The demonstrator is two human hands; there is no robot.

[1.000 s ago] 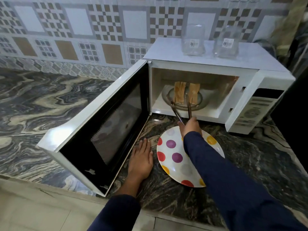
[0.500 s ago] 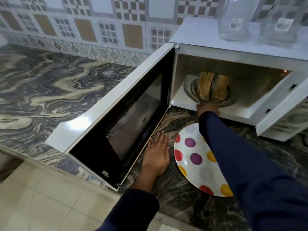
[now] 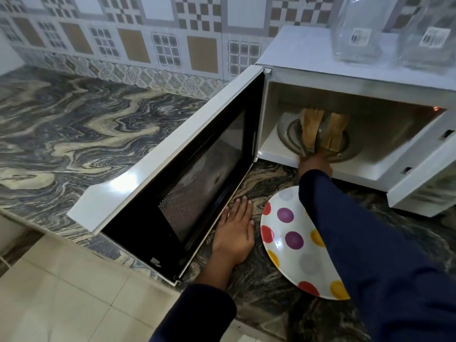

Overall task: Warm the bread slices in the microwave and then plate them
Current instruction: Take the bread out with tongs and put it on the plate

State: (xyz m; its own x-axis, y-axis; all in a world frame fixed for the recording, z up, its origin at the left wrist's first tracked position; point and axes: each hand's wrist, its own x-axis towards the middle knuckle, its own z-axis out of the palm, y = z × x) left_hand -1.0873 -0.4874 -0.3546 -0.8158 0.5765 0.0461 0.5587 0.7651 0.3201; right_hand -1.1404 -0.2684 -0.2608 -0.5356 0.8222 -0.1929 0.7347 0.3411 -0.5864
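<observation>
The white microwave (image 3: 308, 49) stands with its door (image 3: 172, 169) swung wide to the left. Two browned bread slices (image 3: 312, 127) lie on the turntable (image 3: 286, 129) inside. My right hand (image 3: 314, 165) is at the mouth of the cavity, shut on metal tongs (image 3: 317, 141) whose arms reach around the left slice. My left hand (image 3: 235, 230) rests flat, fingers spread, on the counter between the door and a white plate with coloured dots (image 3: 291, 243). The plate holds nothing, and my right sleeve covers part of it.
Two clear glass jars (image 3: 356, 30) stand on top of the microwave. The marbled stone counter (image 3: 74, 124) stretches left to a tiled wall. The open door overhangs the counter's front edge above the tiled floor (image 3: 61, 292).
My right hand has pushed the tongs deeper into the microwave, up to the bread. My head has come closer and lower. The left hand has stayed flat on the counter.
</observation>
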